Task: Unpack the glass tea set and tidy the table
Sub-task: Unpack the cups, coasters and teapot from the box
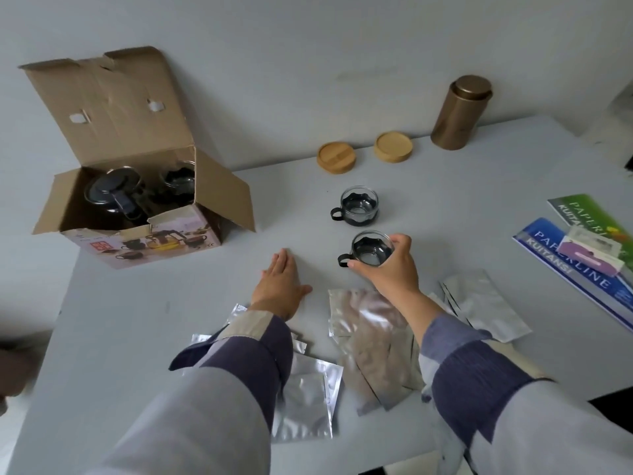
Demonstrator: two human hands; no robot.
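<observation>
From my remote seat I count two glass cups out on the grey table (144, 320): one cup (358, 204) standing alone with its black handle pointing left, and a nearer cup (371, 249) just in front of it, also with a black handle on its left. A third cup (178, 178) sits inside the open cardboard box (144, 214) at the table's left, beside one glass teapot (113, 195) with a dark lid. Behind the cups I see two round bamboo coasters (336, 157) side by side near the wall, and one bronze canister (460, 113) standing upright to their right. Silver foil pouches (370, 323) lie scattered under my forearms; they overlap, so I cannot give a sure count. At the right edge lie two receipt books (565, 265), one blue and one green, with a small packet resting on them.

My right hand (394, 265) grips the nearer cup from its right side, thumb at the near rim by the handle, fingers curled round the far rim; I cannot tell whether the cup is resting on the table or lifted just off it. My left hand (281, 279) lies flat on the table, palm down, fingers straight and together, thumb spread out, holding nothing, between the box and the held cup.
</observation>
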